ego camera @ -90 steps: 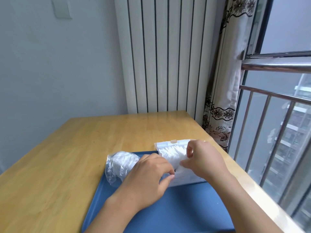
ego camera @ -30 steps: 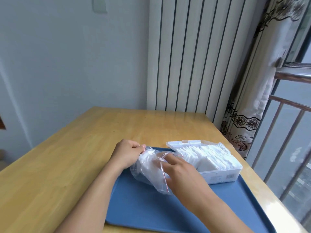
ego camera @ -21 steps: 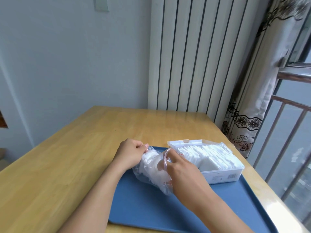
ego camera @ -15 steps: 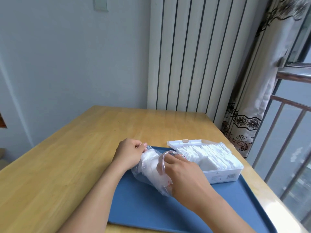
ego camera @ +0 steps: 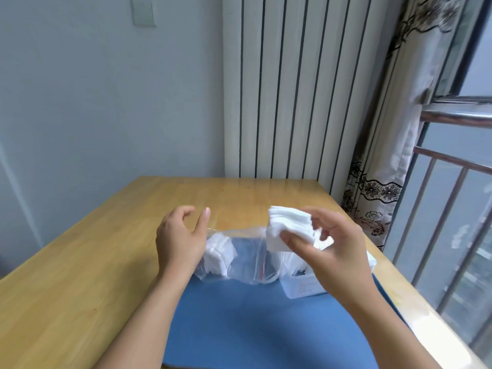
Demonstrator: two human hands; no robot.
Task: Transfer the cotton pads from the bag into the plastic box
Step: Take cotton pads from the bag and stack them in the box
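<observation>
A clear zip bag (ego camera: 245,258) with a red seal line lies on the blue tray (ego camera: 253,323), with white cotton pads (ego camera: 219,253) still inside at its left end. My left hand (ego camera: 179,242) hovers at that end, fingers spread, holding nothing. My right hand (ego camera: 327,251) pinches a stack of white cotton pads (ego camera: 288,227) lifted above the bag's mouth. The white plastic box (ego camera: 303,287) sits on the tray behind and under my right hand, mostly hidden, with pads showing inside.
The tray rests on a wooden table (ego camera: 87,275). A white radiator (ego camera: 290,86) stands against the wall behind. A patterned curtain (ego camera: 383,161) and a window with metal railing (ego camera: 447,214) are on the right, close to the table edge.
My right hand has pulled a stack of pads out of the bag and raised it. My left hand has let go of the bag and opened.
</observation>
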